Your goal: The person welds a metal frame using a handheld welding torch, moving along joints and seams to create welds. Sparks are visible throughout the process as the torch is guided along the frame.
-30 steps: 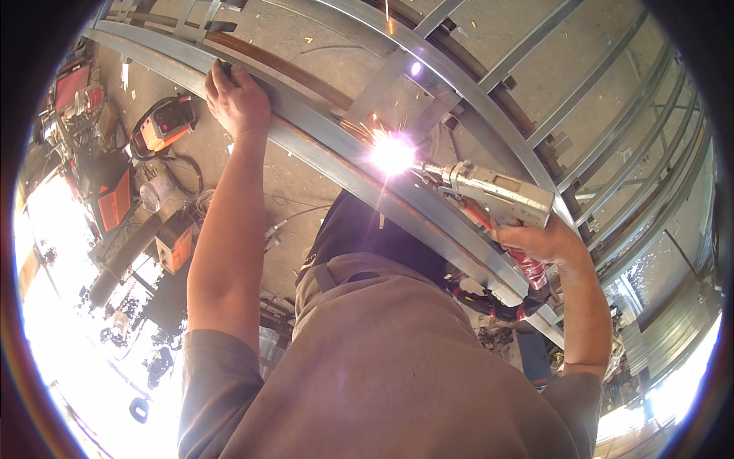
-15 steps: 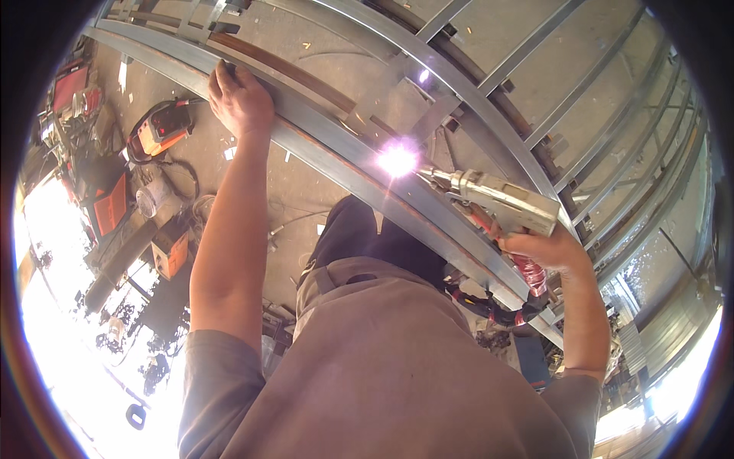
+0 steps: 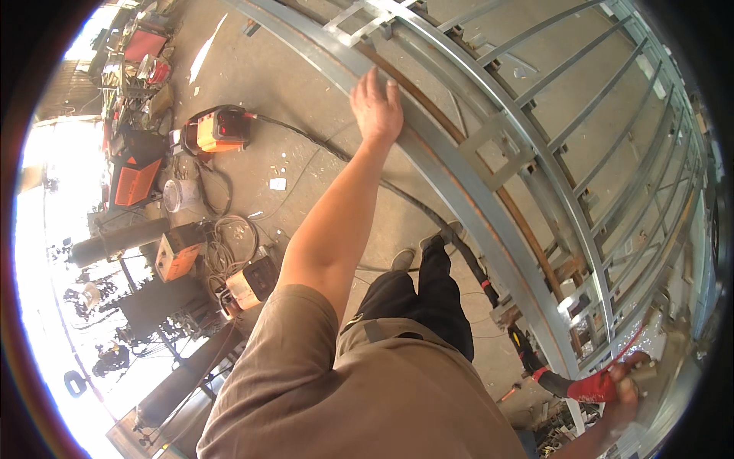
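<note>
My left hand (image 3: 377, 109) lies on the long grey steel beam (image 3: 451, 191), its fingers stretched out across the top face. At the lower right, my right hand (image 3: 627, 389) is closed round the welding torch (image 3: 592, 388), whose red-wrapped grip shows beside the fingers. The torch's front end is blurred and hard to make out near the picture's rim. From the grip, a thick dark cable (image 3: 527, 352) with red bands runs back along the beam. No welding light shows.
Beyond the beam spreads a frame of curved and straight steel bars (image 3: 562, 130). An orange and black machine (image 3: 222, 130) stands on the floor at left, its cable (image 3: 321, 141) crossing toward my feet. Nearby are a white bucket (image 3: 180, 195), coiled hoses (image 3: 233, 237) and another orange box (image 3: 177, 252).
The bright welding glare has gone out. My right hand has carried the torch down and right, away from the beam. The view has shifted; my left hand remains on the beam.
</note>
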`<state>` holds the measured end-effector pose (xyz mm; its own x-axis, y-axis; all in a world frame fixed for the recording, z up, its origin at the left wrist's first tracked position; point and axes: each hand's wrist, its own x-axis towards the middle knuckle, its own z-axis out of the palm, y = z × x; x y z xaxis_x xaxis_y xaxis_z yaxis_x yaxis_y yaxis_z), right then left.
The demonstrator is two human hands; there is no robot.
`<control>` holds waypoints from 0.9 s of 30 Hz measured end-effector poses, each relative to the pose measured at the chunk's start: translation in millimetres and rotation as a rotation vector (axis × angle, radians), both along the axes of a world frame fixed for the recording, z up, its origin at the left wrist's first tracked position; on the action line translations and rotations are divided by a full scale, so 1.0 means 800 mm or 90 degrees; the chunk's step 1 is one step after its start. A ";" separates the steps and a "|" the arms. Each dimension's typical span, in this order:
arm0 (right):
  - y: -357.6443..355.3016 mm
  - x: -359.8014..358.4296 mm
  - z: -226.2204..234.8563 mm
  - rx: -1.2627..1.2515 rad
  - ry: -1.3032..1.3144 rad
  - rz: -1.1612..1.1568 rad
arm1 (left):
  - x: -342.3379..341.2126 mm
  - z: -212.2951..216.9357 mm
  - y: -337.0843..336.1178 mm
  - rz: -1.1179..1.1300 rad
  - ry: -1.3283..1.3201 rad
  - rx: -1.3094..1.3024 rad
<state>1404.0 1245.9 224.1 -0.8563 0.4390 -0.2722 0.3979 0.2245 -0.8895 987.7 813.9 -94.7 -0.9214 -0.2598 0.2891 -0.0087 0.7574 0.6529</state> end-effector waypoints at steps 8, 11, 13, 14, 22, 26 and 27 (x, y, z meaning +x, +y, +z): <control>-0.036 0.210 0.090 -0.106 0.215 -0.114 | 0.453 0.035 0.054 -0.890 -0.215 0.220; -0.066 0.258 0.092 -0.124 0.280 -0.075 | 0.526 0.010 0.072 -0.851 -0.303 0.115; -0.076 0.287 0.089 -0.140 0.329 -0.173 | 0.547 -0.015 0.082 -0.797 -0.349 0.103; -0.077 0.301 0.091 -0.141 0.336 -0.258 | 0.555 -0.026 0.082 -0.810 -0.258 0.058; 0.068 0.434 0.155 0.222 0.473 -0.502 | 0.590 -0.070 0.055 -0.940 -0.372 -0.157; 0.185 0.529 0.163 0.271 0.515 -0.518 | 0.668 -0.047 0.105 -0.745 -0.351 -0.156; 0.213 0.550 0.168 0.275 0.519 -0.523 | 0.695 -0.032 0.127 -0.765 -0.298 -0.143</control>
